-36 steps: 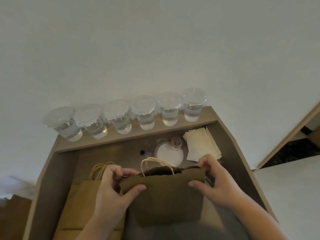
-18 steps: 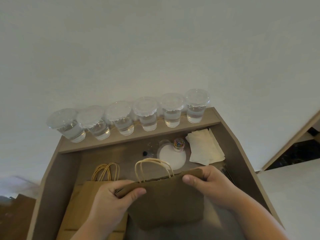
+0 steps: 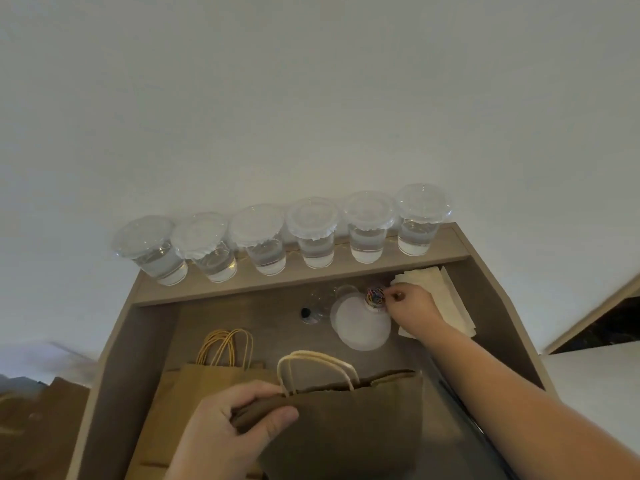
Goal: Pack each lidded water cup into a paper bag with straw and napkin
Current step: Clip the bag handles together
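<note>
L grip (image 3: 228, 431) pinches folded mouth of paper bag (image 3: 346, 431), thumb on top, prob. to hold it shut. R grip (image 3: 412, 306) curled at clip pot (image 3: 375, 296), napkins (image 3: 450, 299) just beyond; clip pinched or not, can't tell. Cups (image 3: 313, 237) on shelf, well beyond both grips.

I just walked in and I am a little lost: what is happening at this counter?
A person is packing drinks. The left hand grips the top edge of a brown paper bag, while the right hand is at a small jar of coloured clips beside the napkins. Six lidded water cups stand on the shelf.
</note>
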